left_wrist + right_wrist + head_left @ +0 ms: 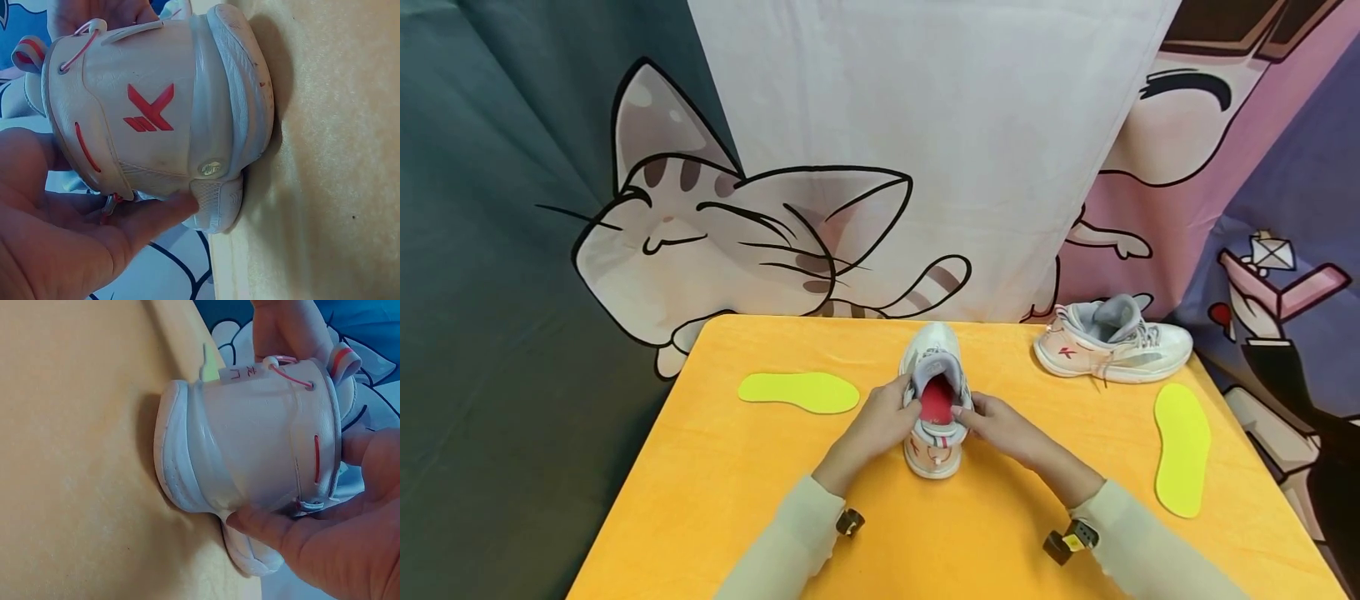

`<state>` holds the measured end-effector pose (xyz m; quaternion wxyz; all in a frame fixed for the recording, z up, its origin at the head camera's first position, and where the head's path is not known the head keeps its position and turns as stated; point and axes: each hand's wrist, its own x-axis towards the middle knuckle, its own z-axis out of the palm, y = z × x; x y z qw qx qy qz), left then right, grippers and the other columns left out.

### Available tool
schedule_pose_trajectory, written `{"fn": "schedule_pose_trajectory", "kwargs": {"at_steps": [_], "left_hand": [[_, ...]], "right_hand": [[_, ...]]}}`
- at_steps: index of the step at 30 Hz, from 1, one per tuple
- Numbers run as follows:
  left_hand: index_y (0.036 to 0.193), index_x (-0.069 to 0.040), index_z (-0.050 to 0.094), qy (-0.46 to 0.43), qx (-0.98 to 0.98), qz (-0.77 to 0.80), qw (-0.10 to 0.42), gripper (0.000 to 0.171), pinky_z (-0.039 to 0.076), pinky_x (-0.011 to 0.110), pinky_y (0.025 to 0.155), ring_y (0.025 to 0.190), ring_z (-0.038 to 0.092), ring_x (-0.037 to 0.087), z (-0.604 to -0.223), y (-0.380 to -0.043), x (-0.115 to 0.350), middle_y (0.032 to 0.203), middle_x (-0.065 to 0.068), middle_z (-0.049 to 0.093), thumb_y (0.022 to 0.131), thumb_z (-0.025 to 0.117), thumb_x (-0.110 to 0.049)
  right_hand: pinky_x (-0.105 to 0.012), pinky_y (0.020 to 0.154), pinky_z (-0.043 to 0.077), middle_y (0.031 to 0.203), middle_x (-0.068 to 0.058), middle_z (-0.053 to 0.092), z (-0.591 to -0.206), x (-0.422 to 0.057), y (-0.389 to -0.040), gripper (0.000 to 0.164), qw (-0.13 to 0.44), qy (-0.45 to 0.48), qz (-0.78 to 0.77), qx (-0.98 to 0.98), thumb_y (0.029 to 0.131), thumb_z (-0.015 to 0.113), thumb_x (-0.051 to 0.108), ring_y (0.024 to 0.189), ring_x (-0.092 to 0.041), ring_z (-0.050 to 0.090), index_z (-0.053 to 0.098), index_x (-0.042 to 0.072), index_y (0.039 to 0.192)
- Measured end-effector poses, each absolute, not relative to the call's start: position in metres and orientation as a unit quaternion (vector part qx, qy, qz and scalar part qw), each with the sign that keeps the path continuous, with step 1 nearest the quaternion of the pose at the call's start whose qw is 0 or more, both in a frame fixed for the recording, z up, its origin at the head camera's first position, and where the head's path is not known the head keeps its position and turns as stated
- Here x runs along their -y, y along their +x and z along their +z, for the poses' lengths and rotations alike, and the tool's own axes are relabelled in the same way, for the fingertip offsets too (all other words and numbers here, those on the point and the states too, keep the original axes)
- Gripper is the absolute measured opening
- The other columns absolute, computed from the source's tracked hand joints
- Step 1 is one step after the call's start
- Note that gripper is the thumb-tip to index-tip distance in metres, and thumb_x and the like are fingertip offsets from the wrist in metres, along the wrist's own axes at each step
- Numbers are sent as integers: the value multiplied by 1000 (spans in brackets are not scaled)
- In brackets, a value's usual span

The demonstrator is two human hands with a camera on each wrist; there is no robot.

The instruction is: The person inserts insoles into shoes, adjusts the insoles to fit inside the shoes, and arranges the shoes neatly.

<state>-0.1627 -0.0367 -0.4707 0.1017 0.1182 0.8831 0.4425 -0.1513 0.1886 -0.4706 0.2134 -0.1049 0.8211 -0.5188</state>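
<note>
A white sneaker with a peach heel stands on the table, toe pointing away from me and heel towards me. A red insole shows through its opening. My left hand grips the left side of the collar, thumb over the rim and fingers along the outside. On the opposite side my right hand holds the collar the same way. The left wrist view shows a red K-shaped logo on the heel between the hands. Red cord and a white bead cross the heel in the right wrist view.
The matching sneaker stands at the back right of the yellow table. One yellow-green insole lies left of the held shoe, another yellow-green insole near the right edge. Behind the table hangs a cartoon-printed cloth.
</note>
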Motion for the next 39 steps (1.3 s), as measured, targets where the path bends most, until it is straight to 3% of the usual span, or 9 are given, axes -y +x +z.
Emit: {"fn": "schedule_pose_trajectory", "kwargs": {"at_steps": [2,5,10,16,20,24,30,35,39], "left_hand": [[155,-2,43,119,-888,435,88,59,49,45,109,129,58,23,-470,-164,38,149,16,57,102,56,-24],[154,-4,44,123,-895,425,60,61,45,49,114,138,53,30,-467,-165,38,151,15,54,100,63,-25],[151,-11,49,158,-906,392,15,60,43,48,116,139,52,30,-459,-166,38,149,9,56,97,72,-20],[146,-10,54,217,-916,337,-17,56,49,41,111,126,57,25,-454,-177,37,136,7,62,94,75,-13],[145,-10,55,236,-917,320,-9,54,49,41,111,128,58,26,-452,-187,37,137,8,63,95,74,-11],[145,-11,55,254,-912,321,19,49,51,41,108,126,62,24,-452,-195,38,137,9,66,98,70,-11],[145,-12,55,266,-908,321,47,43,55,39,102,118,67,21,-450,-203,40,131,10,69,103,62,-10],[146,-10,55,285,-900,325,59,42,53,40,106,122,66,23,-445,-210,40,133,10,69,104,57,-5],[146,-10,56,299,-896,322,57,43,51,40,109,126,64,24,-444,-216,38,136,11,67,104,56,-2]], "right_hand": [[-43,96,51,118,-19,66,-470,-188,-151,47,204,-105,-512,-828,108,53,27,110,-28,59,53,-8,140],[-54,113,43,147,-27,54,-469,-188,-150,57,188,-107,-506,-835,108,54,27,134,-36,52,42,-8,152],[-61,118,35,159,-30,38,-471,-188,-149,66,183,-88,-505,-839,107,56,29,147,-46,39,33,-6,157],[-57,117,38,158,-31,38,-473,-187,-148,66,199,-81,-535,-817,107,54,26,143,-41,43,28,-8,158],[-47,104,48,147,-30,51,-476,-186,-149,61,220,-87,-560,-794,108,51,24,121,-28,55,32,-10,155],[-44,94,50,131,-26,59,-476,-188,-151,56,230,-93,-559,-791,108,50,23,104,-22,56,38,-11,151],[-45,96,50,130,-25,58,-476,-190,-152,56,231,-107,-551,-795,107,53,24,107,-24,56,40,-11,149],[-47,101,50,140,-28,55,-477,-190,-153,60,232,-112,-553,-792,107,53,24,114,-27,55,37,-11,152],[-47,100,50,138,-29,55,-477,-191,-153,59,233,-116,-552,-792,107,52,23,112,-27,56,37,-13,151]]}}
